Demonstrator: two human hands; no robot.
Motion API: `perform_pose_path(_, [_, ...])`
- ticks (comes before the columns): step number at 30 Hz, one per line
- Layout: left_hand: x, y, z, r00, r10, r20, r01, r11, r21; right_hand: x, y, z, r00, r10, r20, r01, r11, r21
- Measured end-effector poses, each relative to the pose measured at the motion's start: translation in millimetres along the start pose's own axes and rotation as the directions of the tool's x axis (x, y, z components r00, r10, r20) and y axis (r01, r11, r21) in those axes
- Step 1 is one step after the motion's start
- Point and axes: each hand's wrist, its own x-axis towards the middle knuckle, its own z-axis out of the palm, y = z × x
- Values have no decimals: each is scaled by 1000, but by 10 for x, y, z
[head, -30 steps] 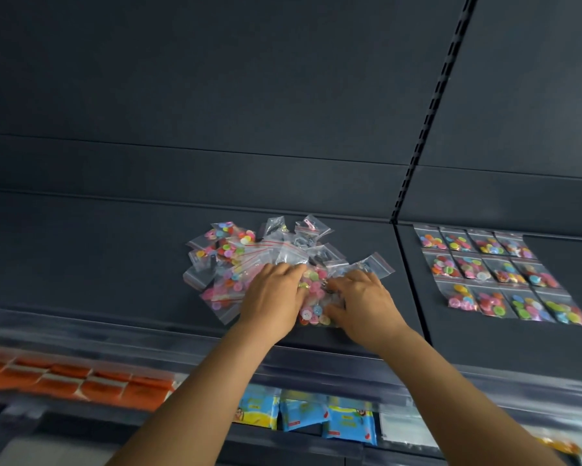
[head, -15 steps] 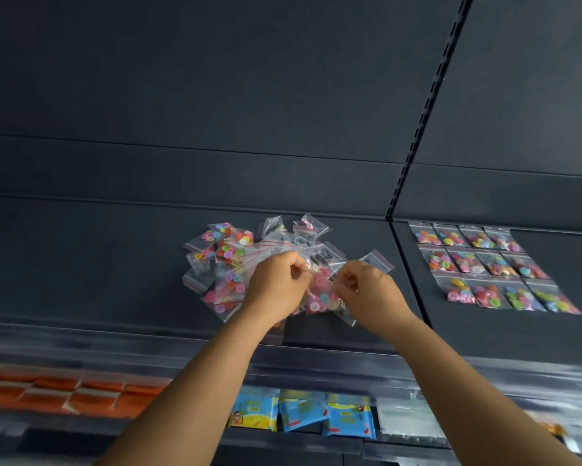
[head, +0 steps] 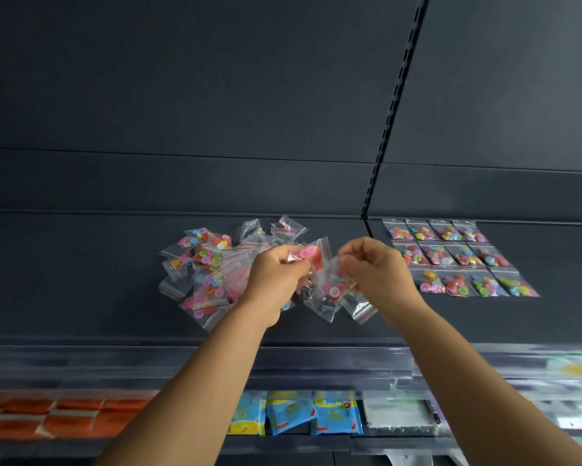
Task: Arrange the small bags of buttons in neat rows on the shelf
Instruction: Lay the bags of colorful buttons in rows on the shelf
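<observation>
Left hand point(head: 276, 277) grip pinches a pink button bag point(head: 308, 255); right hand point(head: 375, 270) grip pinches another bag point(head: 331, 290), above the pile point(head: 209, 264).

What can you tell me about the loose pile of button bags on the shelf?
The loose pile of button bags is a jumbled heap of small clear plastic zip bags with red seal lines, holding pink, yellow, green and blue buttons. Bags overlap at odd angles on the dark shelf, left of the upright divider. The left hand covers its right edge.
</observation>
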Motion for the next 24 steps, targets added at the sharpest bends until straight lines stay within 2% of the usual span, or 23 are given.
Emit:
perform_pose_path(3, [-36, 16, 160, 999, -26, 41, 29, 997, -68, -17, 20, -155, 1000, 4, 28, -7, 994, 109])
perform_pose_path(6, [-85, 2, 374, 994, -26, 108, 28, 1000, -14, -14, 63, -304, 998, -5, 59, -6, 985, 173])
perform_pose_path(12, [-168, 52, 808, 977, 46, 210, -86, 979, 184, 28, 254, -732, 999, -37, -22, 38, 999, 23])
perform_pose_path(14, [-201, 72, 1019, 979, 52, 199, -101, 964, 244, 28, 313, -883, 999, -46, -25, 46, 999, 16])
perform_pose_path(16, [-220, 64, 1217, 985, 51, 168, -88, 971, 223, 36, 374, -1038, 999, -27, -37, 30, 997, 71])
perform_pose_path(20, [-248, 12, 1503, 995, 24, 96, -36, 991, 129, 29, 541, -1366, 994, 110, -18, -108, 990, 85])
perform_pose_path(24, [-297, -47, 1745, 994, -8, 108, -8, 989, 151, -29, 713, -1570, 985, 174, 25, -175, 977, 125])
